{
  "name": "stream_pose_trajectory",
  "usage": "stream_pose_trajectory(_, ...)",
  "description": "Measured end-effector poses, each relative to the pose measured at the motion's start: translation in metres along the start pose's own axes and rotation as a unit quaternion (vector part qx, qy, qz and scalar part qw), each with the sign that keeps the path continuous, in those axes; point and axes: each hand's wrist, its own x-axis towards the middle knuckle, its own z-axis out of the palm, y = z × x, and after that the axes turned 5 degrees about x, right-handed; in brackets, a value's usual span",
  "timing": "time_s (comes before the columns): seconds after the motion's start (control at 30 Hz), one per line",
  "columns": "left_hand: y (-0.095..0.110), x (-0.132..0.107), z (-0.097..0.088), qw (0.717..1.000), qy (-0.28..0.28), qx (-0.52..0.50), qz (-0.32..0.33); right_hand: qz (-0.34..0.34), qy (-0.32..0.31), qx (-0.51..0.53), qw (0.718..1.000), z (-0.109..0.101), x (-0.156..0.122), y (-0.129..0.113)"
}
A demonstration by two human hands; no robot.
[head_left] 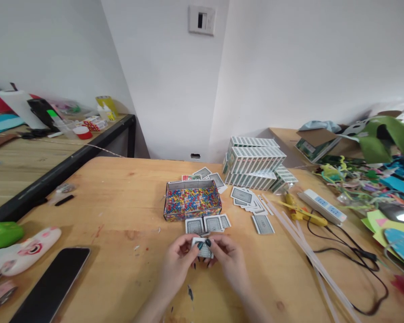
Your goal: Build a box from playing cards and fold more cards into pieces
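Both hands meet at the near middle of the table around a playing card [205, 253] with a grey patterned back; whether more cards lie beneath it cannot be seen. My left hand [179, 255] pinches its left side, thumb on top. My right hand [228, 256] grips the right side the same way. Just beyond my fingers, several cards [212, 223] lie face down against the front of an open box [192, 200] with a colourful patterned lining. Behind that box more cards [217, 180] are spread, and a loose pile [244, 197] sits to its right.
Striped card boxes [256, 160] are stacked at the back right. A glue gun [305, 215], a power strip [322, 206], black cable and clear glue sticks [309, 251] lie at right. On the left are a phone [52, 287], a black pen cap [64, 200] and a green object [4, 235].
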Motion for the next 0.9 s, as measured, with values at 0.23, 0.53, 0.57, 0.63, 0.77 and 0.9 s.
stream_pose_trajectory(0.23, -0.003, 0.0019, -0.0008, 1.0, 0.027, -0.014, 0.009, 0.015, -0.02, 0.023, 0.999, 0.0041, -0.0005, -0.0016)
stream_pose_trajectory(0.53, -0.0041, 0.0048, -0.0002, 0.999, 0.037, 0.006, 0.015, 0.027, -0.004, 0.034, 0.999, 0.0043, 0.0025, 0.0002)
stream_pose_trajectory(0.57, -0.0045, 0.0052, 0.0, 0.999, 0.038, 0.007, 0.014, 0.026, -0.004, 0.035, 0.999, 0.0044, 0.0027, 0.0001)
stream_pose_trajectory(0.63, -0.005, 0.0058, 0.0, 0.999, 0.038, 0.007, 0.011, 0.027, -0.008, 0.035, 0.999, 0.0043, 0.003, 0.0)
stream_pose_trajectory(0.77, -0.0054, 0.0058, -0.0007, 0.999, 0.032, 0.01, 0.008, 0.03, -0.012, 0.025, 0.999, 0.0028, 0.0038, 0.0013)
stream_pose_trajectory(0.9, -0.0057, 0.0055, -0.0017, 1.0, 0.022, 0.018, 0.009, 0.031, -0.014, 0.007, 0.999, 0.0007, 0.0042, 0.0022)
